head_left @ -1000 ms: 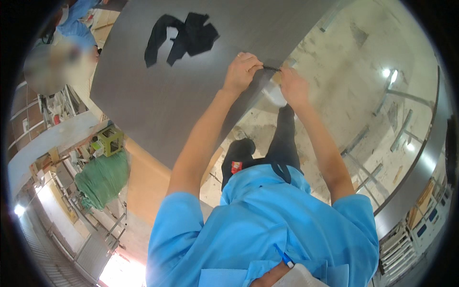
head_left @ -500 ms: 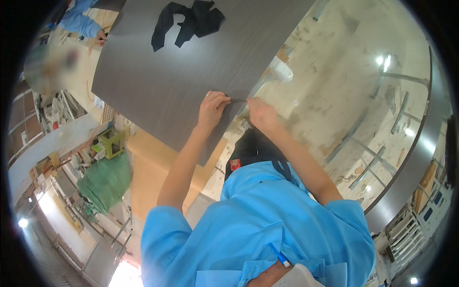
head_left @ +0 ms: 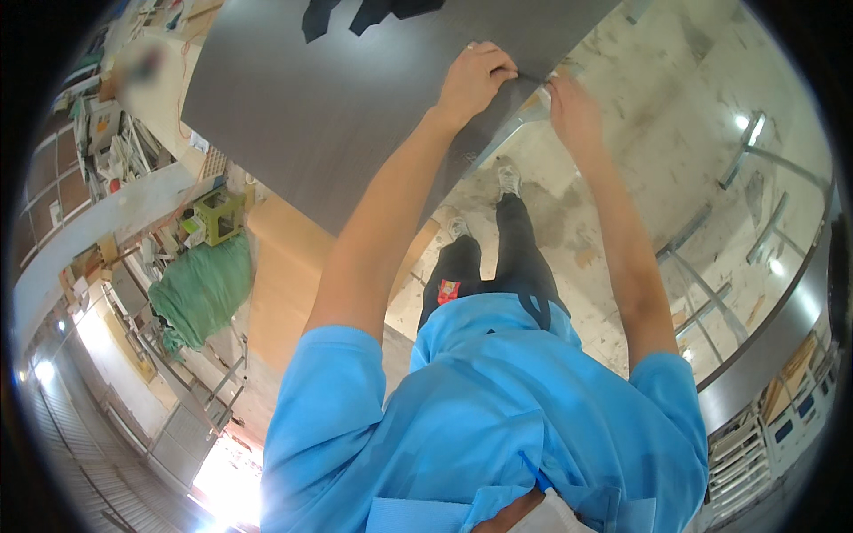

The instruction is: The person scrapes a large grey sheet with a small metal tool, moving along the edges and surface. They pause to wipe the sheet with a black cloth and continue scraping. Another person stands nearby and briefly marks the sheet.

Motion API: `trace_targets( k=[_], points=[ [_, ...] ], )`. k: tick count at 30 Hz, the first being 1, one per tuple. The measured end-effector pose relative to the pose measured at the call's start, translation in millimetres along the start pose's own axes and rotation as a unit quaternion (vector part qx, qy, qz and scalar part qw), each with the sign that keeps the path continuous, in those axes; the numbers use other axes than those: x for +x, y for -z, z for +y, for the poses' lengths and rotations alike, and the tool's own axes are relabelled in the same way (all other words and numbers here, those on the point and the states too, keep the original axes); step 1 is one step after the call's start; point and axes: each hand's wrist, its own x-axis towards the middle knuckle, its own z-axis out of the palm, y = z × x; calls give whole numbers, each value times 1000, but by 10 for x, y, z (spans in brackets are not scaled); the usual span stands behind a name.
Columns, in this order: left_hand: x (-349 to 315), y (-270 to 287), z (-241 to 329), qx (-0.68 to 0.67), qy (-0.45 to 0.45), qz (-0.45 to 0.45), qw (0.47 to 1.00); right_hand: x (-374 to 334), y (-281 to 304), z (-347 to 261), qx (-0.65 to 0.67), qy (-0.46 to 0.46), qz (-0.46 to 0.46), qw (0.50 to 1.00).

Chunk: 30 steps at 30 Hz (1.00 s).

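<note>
A large dark brown panel (head_left: 302,124) with fine streaks fills the upper middle. Over its right edge, my left hand (head_left: 475,80) pinches one end of a short, thin dark strip (head_left: 530,79). My right hand (head_left: 576,111), slightly blurred and just beyond that edge, has its fingers closed at the strip's other end. What the strip is made of is too small to tell. Black cut pieces (head_left: 371,13) lie flat on the panel's far part, cut off by the top of the view.
Metal frame bars (head_left: 711,302) lie on the stained floor to the right, beside a long panel edge (head_left: 755,329). Brown board (head_left: 283,275) lies below the panel's near corner. Left of it are a green-covered bundle (head_left: 203,293) and a yellow-green stool (head_left: 219,216).
Both hands have moved forward and right along the panel's edge, the strip still between them. My arms are stretched further out. The co-worker's blue sleeve and hand have left the view.
</note>
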Motion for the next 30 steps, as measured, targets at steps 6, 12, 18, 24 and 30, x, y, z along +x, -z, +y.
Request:
trace_targets(
  k=[6,12,18,24,30],
  points=[
    [-1081,510,-27,10,-15,-21,1000,-823,-80,-889,40,20,-19,999],
    [-2046,884,-61,-19,0,20,1000,-1399,-201,-1625,65,-6,-46,997],
    [-2893,1262,-56,1,-5,20,1000,-1976,-280,-2302,51,27,-48,997],
    [-3651,1497,-94,2,-2,41,999,-2481,-375,-2783,43,54,-100,993],
    [-4487,1770,-65,52,51,1,997,-3025,-563,-3189,299,72,-33,951]
  ],
)
